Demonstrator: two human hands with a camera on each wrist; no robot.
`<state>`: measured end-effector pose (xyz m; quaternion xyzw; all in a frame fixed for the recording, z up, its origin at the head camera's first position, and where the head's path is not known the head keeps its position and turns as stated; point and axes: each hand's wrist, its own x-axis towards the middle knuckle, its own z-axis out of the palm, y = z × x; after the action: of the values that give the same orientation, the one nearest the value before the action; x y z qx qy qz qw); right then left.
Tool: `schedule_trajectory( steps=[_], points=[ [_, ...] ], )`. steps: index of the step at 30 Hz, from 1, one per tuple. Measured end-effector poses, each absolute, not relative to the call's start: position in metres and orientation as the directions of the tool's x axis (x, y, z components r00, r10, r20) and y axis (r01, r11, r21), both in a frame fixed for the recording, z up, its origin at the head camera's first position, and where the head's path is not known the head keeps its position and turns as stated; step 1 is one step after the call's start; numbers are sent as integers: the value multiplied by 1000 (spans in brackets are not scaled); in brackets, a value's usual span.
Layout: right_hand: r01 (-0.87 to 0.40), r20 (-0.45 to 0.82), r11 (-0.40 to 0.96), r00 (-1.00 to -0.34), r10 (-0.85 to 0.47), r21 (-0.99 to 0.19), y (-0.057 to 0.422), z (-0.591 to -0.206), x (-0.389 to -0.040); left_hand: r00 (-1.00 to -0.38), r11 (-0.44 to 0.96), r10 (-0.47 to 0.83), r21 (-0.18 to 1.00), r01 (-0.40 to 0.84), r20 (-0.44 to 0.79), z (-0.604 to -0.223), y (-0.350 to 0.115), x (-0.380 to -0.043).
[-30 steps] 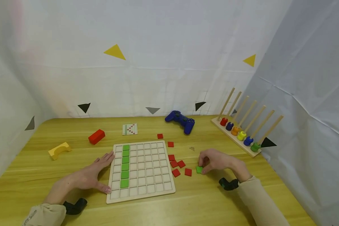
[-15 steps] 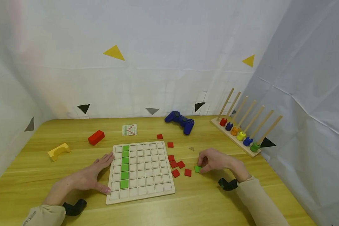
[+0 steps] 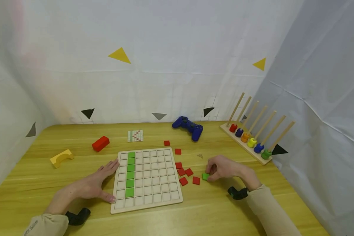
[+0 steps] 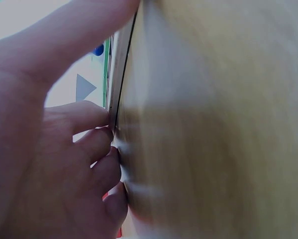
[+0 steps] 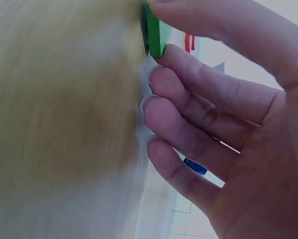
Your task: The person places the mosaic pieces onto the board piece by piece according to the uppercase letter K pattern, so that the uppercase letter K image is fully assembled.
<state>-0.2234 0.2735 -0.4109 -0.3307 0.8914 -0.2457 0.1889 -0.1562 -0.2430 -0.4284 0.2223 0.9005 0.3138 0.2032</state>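
A wooden grid board (image 3: pixel 147 208) lies on the table, with a column of green tiles (image 3: pixel 130 183) in its second column from the left. My left hand (image 3: pixel 92 184) is spread at the board's left side, its thumb on the near left corner and its fingertips along the edge. In the left wrist view the fingers (image 4: pixel 96 144) meet that edge. My right hand (image 3: pixel 222 168) pinches a loose green tile (image 3: pixel 205 177) between thumb and index finger, low at the table. The right wrist view shows this green tile (image 5: pixel 155 34) tilted on edge.
Several red tiles (image 3: pixel 196 180) lie between the board and my right hand. Behind the board are a small pattern card (image 3: pixel 135 135) and a blue game controller (image 3: pixel 188 127). A red block (image 3: pixel 100 143), a yellow arch (image 3: pixel 61 158) and a peg stand (image 3: pixel 239 140) flank them.
The green tile at my right fingertips has shifted slightly left, towards the red tiles, while the right hand has barely moved. My left hand stays in place on the board.
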Motion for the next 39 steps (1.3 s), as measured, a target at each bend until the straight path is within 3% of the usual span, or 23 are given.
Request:
schedule_trajectory(
  steps=[19,39],
  points=[
    [-544,-134,660,-711,-691,-519,248,-386,-218,-820,709,524,651,272,-229,-428,-241,-153],
    [-624,-153,601,-619,-770,-500,157,-368,-218,-820,700,526,662,267,-226,-425,-241,-154]
  ],
)
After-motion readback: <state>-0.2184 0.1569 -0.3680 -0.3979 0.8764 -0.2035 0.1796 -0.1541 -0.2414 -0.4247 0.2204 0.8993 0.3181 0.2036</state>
